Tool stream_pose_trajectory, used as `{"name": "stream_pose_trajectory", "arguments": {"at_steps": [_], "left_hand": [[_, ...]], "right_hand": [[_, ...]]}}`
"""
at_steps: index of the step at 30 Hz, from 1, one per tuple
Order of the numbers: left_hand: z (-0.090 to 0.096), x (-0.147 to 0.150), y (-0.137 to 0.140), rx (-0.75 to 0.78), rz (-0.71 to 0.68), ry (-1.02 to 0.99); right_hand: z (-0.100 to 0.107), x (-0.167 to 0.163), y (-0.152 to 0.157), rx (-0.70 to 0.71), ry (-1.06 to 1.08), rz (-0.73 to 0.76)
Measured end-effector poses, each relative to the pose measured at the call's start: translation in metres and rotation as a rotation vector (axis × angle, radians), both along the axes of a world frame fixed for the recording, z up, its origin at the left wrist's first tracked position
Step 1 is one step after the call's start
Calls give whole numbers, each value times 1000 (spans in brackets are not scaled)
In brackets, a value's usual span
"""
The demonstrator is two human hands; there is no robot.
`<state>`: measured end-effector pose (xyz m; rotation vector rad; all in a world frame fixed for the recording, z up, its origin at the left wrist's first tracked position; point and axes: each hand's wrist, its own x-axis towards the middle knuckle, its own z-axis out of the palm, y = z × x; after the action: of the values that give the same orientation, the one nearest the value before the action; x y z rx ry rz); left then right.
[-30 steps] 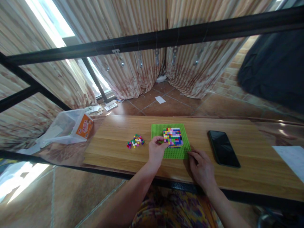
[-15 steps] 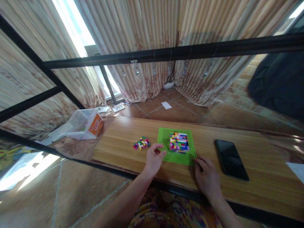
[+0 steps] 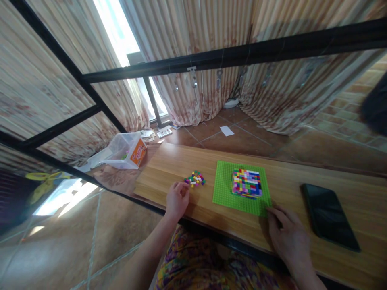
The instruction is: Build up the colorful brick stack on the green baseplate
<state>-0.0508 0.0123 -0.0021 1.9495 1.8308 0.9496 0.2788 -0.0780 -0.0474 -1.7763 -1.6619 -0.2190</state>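
Observation:
On the wooden table lies a green studded baseplate (image 3: 222, 189) carrying a block of small multicoloured toy bricks (image 3: 247, 184) in stacked layers. The fingertips of my right hand (image 3: 288, 231) grip the plate's near right corner. To the left of the plate is a small loose pile of coloured bricks (image 3: 196, 178). My left hand (image 3: 177, 200) is at the near left side of this pile, fingers bent, with a gap between thumb and forefinger. No brick can be made out in it.
A black phone (image 3: 329, 215) lies right of my right hand. Beyond the table's left end stands a clear plastic box (image 3: 122, 155) with an orange label. A black metal bar (image 3: 217, 60) crosses above the far side, in front of striped curtains (image 3: 187, 36).
My left hand has moved left, from the baseplate's edge to the loose brick pile. My right hand stays at the plate's corner. The whole view has shifted as the head turned left.

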Motion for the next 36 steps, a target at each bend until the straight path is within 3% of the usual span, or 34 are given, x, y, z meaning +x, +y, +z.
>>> {"name": "stream_pose_trajectory", "arguments": {"at_steps": [8,14,20,27,36], "left_hand": [[12,26,4,4,25,403],[14,27,9,-33,-9,432],[16,33,1,19,-129,111],[25,83,-7,-24,-332,-402],[20,126,3,-93,-326,-648]], "right_hand": [[-1,1,0,-1,0,-5],[-2,0,0,-4,31,-3],[-1,-1,0,-35,39,-8],[1,-4,0,-25,88,-19],[4,-6,1,-38,113,-19]]}}
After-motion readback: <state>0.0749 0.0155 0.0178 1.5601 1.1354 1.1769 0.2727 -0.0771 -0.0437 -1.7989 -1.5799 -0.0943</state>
